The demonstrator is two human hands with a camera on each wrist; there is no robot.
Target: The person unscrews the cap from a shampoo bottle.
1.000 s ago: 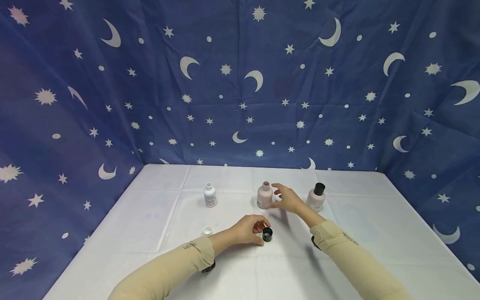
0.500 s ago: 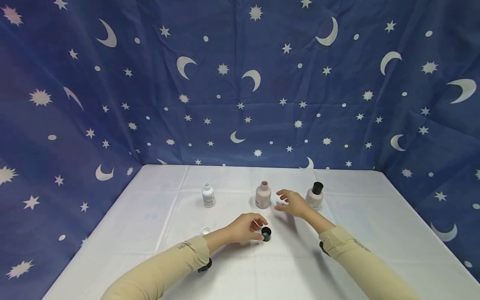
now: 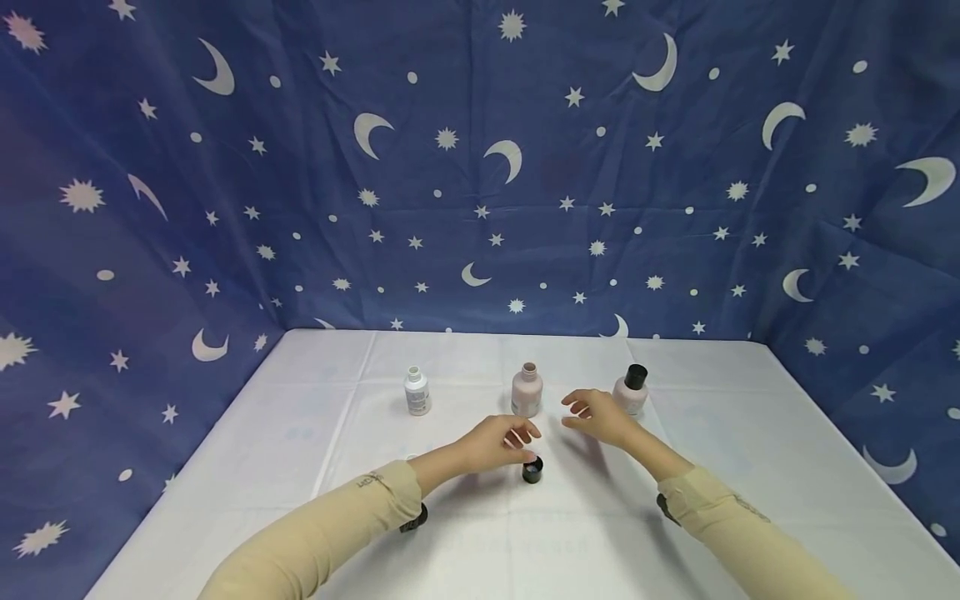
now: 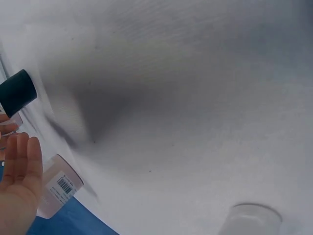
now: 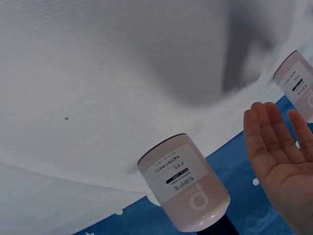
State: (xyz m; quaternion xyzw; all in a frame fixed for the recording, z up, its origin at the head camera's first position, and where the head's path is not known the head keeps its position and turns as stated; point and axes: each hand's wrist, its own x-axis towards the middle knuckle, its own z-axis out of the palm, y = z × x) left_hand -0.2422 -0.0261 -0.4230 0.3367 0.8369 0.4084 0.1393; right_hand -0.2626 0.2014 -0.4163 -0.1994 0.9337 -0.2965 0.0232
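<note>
A black cap [image 3: 532,472] sits on the white cloth. My left hand [image 3: 495,443] hovers just above and left of it, fingers relaxed and holding nothing; its thumb overlaps the cap's upper edge, and I cannot tell whether they touch. Behind this hand stands a pink bottle [image 3: 527,393] with a bare neck. My right hand [image 3: 602,417] is apart from that bottle, to its right, with loosely bent, empty fingers. A second pink bottle [image 3: 630,397], topped by a black cap, stands behind the right hand. Its label faces up in the right wrist view, where the open palm [image 5: 281,161] also appears.
A small white bottle [image 3: 417,393] without a cap stands at the left rear. A whitish round object [image 4: 252,220] is cut off at the bottom of the left wrist view. Blue star-and-moon fabric [image 3: 480,167] hangs behind the table [image 3: 562,550].
My right hand has drawn away from the uncapped pink bottle, rightward and toward me. The left hand has risen slightly over the black cap. Bottles and cap keep their places.
</note>
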